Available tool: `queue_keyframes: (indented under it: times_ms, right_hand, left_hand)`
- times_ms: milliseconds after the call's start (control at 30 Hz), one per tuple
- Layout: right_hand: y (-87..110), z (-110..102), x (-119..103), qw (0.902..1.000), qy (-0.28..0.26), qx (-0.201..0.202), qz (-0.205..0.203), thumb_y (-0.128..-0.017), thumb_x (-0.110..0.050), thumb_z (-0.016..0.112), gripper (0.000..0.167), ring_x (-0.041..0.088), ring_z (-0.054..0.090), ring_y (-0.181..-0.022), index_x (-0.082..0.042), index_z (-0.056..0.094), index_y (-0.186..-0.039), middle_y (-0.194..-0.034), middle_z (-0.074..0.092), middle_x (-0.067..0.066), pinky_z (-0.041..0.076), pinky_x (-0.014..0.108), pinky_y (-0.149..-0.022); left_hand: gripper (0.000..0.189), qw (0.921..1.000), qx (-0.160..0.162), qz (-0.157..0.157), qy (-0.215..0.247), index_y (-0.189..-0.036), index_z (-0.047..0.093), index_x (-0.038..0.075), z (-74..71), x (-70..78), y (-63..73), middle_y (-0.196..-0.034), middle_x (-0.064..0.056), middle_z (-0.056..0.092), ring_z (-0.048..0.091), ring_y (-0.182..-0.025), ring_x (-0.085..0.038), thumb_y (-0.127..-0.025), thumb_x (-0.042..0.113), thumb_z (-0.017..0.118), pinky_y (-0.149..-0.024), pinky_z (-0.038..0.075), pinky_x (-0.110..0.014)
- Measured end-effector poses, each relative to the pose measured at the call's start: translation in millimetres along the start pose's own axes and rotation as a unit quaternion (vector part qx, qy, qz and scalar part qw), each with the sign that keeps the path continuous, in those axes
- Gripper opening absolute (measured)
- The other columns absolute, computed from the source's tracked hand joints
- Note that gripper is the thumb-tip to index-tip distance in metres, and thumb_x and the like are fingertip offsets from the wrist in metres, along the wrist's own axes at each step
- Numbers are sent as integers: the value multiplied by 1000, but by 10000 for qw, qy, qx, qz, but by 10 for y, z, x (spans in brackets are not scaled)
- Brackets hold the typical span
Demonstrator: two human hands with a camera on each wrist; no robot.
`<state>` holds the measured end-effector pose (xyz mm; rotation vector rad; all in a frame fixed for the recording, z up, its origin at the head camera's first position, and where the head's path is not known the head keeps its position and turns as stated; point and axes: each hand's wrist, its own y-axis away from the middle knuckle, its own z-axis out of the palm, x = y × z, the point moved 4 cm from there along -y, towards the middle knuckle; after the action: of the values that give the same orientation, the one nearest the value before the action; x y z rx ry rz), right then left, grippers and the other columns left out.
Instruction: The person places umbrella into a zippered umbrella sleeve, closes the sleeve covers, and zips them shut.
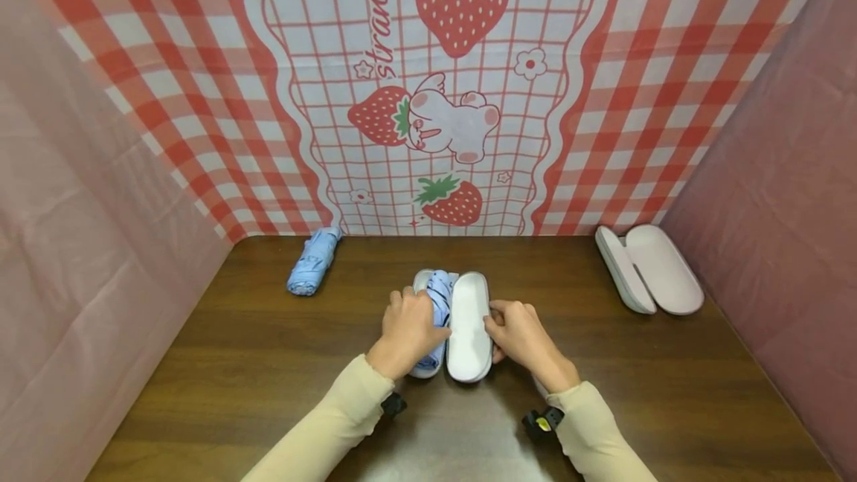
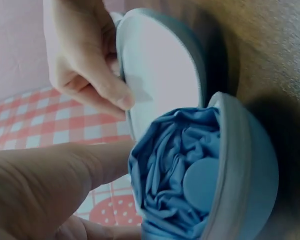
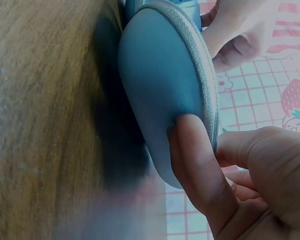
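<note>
1. Blue, crumpled umbrella lies folded in the open pale case on the bench; left hand grips it.
2. Right hand pinches the lid.
3. Only the left wrist view shows the umbrella's round end cap.

Brown table beneath central case, right case, umbrella
</note>
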<state>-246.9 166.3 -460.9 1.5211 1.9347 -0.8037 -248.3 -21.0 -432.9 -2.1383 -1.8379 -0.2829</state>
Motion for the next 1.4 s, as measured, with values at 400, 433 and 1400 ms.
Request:
queue_keyframes:
  times_ms: [400,433,1400]
  right_hand:
    - [5,-208,42,9995,212,244,-57,-88,0,61,37,7,57,-37,10,68,-123,-57,62,-2,51,25,-45]
    - [4,-223,41,9993,223,279,-75,-88,-1,61,37,7,57,-38,10,68,-122,-59,63,-2,51,25,-45]
    - [-39,-204,-35,9978,249,472,-386,-89,-10,70,31,13,71,-71,3,71,-116,-108,75,20,55,25,-62]
  left_hand:
    - [93,9857,-1005,-100,1350,-140,46,-12,24,-202,-85,-126,-31,58,60,-115,-45,-77,41,89,-99,52,-56]
    - [94,9831,-1093,-113,1466,-141,45,-12,31,-221,-90,-126,-30,59,60,-116,-43,-76,42,88,-99,53,-54]
    - [75,8127,-2975,-81,5009,-153,28,-15,252,-660,-149,-130,-30,61,66,-77,-17,-90,-2,67,-74,62,-35]
